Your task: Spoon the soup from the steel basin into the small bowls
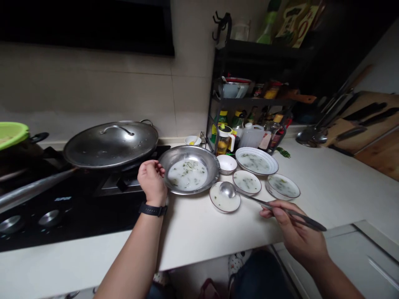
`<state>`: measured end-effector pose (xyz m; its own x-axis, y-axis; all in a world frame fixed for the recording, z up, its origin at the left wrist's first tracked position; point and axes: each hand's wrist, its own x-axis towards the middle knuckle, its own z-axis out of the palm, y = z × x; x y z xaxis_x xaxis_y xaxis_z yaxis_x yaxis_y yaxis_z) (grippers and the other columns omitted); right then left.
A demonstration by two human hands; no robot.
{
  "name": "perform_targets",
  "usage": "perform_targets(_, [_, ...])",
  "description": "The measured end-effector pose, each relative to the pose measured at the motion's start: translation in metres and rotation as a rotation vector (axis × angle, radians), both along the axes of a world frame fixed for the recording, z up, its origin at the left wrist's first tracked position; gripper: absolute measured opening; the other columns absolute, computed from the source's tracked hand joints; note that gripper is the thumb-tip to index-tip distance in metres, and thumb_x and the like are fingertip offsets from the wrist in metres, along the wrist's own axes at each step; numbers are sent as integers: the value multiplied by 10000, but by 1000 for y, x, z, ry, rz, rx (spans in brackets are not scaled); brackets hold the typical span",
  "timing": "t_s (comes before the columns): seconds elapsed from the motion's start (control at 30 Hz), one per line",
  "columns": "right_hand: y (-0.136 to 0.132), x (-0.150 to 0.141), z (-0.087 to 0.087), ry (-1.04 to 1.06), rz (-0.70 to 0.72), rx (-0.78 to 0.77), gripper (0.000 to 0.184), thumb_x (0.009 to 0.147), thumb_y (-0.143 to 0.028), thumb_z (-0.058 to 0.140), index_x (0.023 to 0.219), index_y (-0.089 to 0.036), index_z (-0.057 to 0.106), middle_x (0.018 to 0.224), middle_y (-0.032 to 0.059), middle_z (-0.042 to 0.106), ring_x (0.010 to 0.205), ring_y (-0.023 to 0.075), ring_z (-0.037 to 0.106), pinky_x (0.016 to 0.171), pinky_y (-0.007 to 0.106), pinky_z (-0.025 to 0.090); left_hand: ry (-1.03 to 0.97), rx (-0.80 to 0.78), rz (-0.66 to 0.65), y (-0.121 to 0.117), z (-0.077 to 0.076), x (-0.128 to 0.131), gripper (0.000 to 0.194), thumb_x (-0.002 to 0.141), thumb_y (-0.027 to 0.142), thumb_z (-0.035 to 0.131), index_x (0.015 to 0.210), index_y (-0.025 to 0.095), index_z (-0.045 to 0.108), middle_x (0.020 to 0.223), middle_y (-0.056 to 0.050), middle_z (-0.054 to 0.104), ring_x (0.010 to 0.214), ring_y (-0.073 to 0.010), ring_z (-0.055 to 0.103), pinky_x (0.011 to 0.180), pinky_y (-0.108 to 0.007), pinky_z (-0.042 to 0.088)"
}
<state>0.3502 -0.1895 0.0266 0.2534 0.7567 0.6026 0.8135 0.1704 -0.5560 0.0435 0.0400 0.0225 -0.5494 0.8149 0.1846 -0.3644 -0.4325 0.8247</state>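
My right hand is closed round the handle of a metal ladle. The ladle's bowl hangs over a small brown-rimmed bowl of milky soup with green bits. At the left rim of a wide steel basin, my left hand has its fingers curled over the edge. That basin holds the same cloudy soup with greens. Beside the front bowl stand another soup bowl, one more at the right, and a ribbed white dish of soup. Behind them sits a small white bowl.
A lidded wok occupies the black stove at left, its long handle pointing towards me. Against the wall, a black rack carries sauce bottles and jars. Knives in a block and a wooden board stand far right.
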Motion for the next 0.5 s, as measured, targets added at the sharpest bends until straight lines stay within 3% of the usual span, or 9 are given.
perform_targets(0.2, [7, -10, 1, 218, -46, -65, 562, 943, -622, 554, 613, -209, 745, 780, 119, 778, 732, 230, 785, 664, 277, 643, 12, -4, -1, 0, -1, 0, 134, 742, 310, 583, 766, 178, 589, 585, 50, 555, 465, -79, 514, 414, -184, 325])
perform_targets(0.37, [14, -8, 8, 695, -93, -127, 470, 813, -664, 718, 865, -198, 674, 610, 75, 741, 609, 253, 767, 606, 333, 663, 18, -5, -2, 1, -1, -1, 134, 745, 308, 583, 774, 177, 585, 597, 51, 558, 465, -76, 515, 421, -182, 334])
perform_targets(0.5, [24, -1, 21, 855, -85, -148, 568, 689, -680, 822, 903, -193, 622, 619, 81, 747, 577, 244, 757, 567, 320, 657, 7, -4, 4, 0, -1, -1, 135, 738, 310, 590, 764, 177, 587, 584, 54, 553, 461, -78, 513, 414, -182, 327])
